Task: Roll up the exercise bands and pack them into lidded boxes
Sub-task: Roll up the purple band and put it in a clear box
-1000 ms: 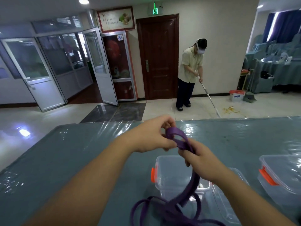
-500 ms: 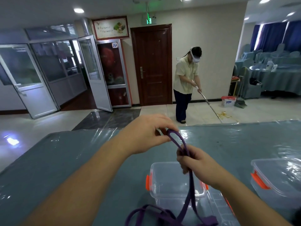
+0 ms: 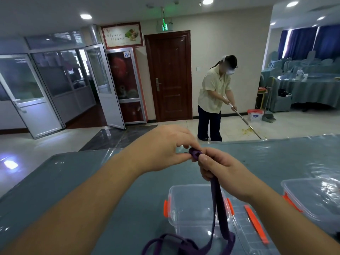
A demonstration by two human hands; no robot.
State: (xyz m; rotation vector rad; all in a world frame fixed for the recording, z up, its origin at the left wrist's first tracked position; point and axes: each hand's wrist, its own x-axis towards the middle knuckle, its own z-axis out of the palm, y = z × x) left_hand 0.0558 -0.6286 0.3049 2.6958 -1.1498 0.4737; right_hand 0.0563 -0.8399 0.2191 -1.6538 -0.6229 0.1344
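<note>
A purple exercise band (image 3: 219, 208) hangs from both my hands above the table. Its top end is curled into a small tight roll, pinched between the fingertips of my left hand (image 3: 161, 150) and of my right hand (image 3: 220, 172). The band runs down through my right fist, and its loose loops lie on the table at the bottom edge of the view. Under the band stands an open clear plastic box (image 3: 185, 208) with orange clips. Its clear lid (image 3: 252, 234) with an orange clip lies to the right of it.
A second clear box (image 3: 316, 199) with an orange clip stands at the right edge of the grey-blue table (image 3: 88, 181), which is covered in clear film. Beyond the table a person (image 3: 213, 98) mops the tiled floor near a brown door.
The wide loop at the band's top has been turned into a small tight roll between my fingertips. My hands have come closer together. The camera has tilted a little.
</note>
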